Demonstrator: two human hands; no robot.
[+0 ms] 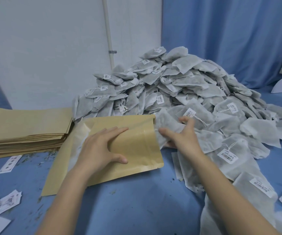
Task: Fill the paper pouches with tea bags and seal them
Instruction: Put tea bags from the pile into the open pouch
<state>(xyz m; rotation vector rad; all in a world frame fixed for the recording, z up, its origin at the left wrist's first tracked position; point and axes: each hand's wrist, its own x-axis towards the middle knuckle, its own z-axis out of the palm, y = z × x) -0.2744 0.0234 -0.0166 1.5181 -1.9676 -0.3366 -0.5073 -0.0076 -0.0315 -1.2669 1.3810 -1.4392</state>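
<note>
Left hand point(101, 146) lies flat on pouch point(133, 145) — right hand point(179, 133) grips tea bag point(166, 126).

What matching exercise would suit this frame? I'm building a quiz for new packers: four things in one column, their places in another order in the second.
Things:
1. pouch stack
2. tea bag heap
3. left hand
4. right hand

Places:
A. resting flat on the open pouch
B. far left of the table
C. holding a tea bag at the pouch mouth
D. piled at the back, by the curtain

Pairs: 1-B, 2-D, 3-A, 4-C
</note>
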